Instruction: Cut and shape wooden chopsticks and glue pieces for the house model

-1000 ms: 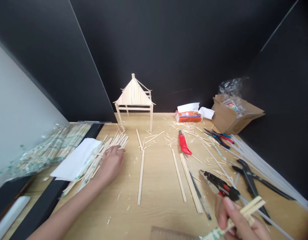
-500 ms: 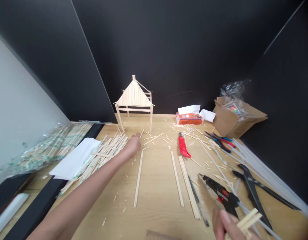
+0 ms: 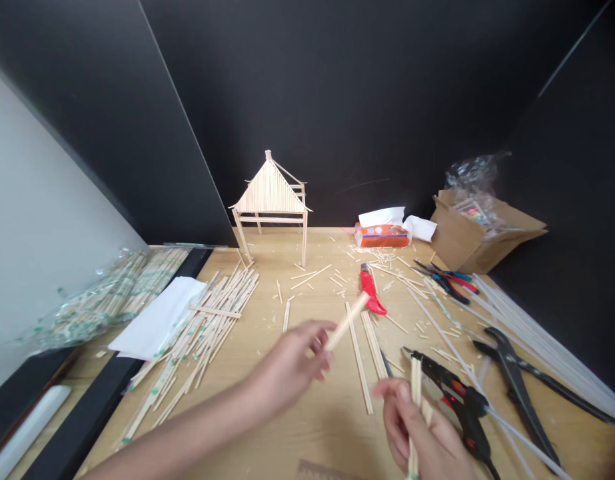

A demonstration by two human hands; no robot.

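Observation:
A short pale wooden stick (image 3: 348, 321) is pinched in the fingers of my left hand (image 3: 298, 360), slanting up to the right over the table's middle. Closer to me, my right hand (image 3: 421, 427) closes round a small bunch of wooden sticks (image 3: 416, 387) held nearly upright. Just right of that hand lies a black glue gun (image 3: 454, 390) with a small red light. Between and beyond the hands, long wooden sticks (image 3: 358, 360) lie on the table, partly covered. Near the left stick's tip is a red-handled cutter (image 3: 371, 290).
A stick-built house model (image 3: 270, 193) stands at the back. Loose sticks (image 3: 217, 313) and white paper (image 3: 160, 313) lie left. Pliers (image 3: 450, 280), large black cutters (image 3: 512, 380), clear glue sticks (image 3: 542, 347), a tissue pack (image 3: 384, 235) and a cardboard box (image 3: 480, 243) occupy the right.
My left hand has come back from beside the stick pile toward the middle, now with a short stick. My right hand has moved left and up, turning its sticks more upright.

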